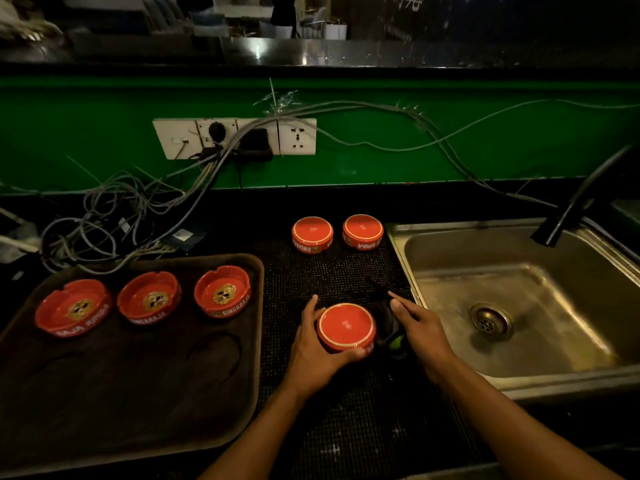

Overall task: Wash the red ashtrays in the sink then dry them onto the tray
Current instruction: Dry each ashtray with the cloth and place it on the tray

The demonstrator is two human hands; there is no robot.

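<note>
My left hand (313,348) grips an upside-down red ashtray (346,325) on the black mat, thumb under its near edge and fingers round its left side. My right hand (420,329) rests just right of it, fingers stretched over a dark cloth or sponge (389,327); whether it holds that is unclear. Two more red ashtrays (312,234) (362,231) sit upside down at the back of the mat. Three red ashtrays (73,306) (149,296) (222,291) stand upright in a row on the brown tray (138,393).
A steel sink (512,296) with a drain (491,321) lies to the right, a black faucet (581,199) arching over it. Tangled grey cables (114,216) and a wall socket strip (235,137) sit behind the tray against the green wall.
</note>
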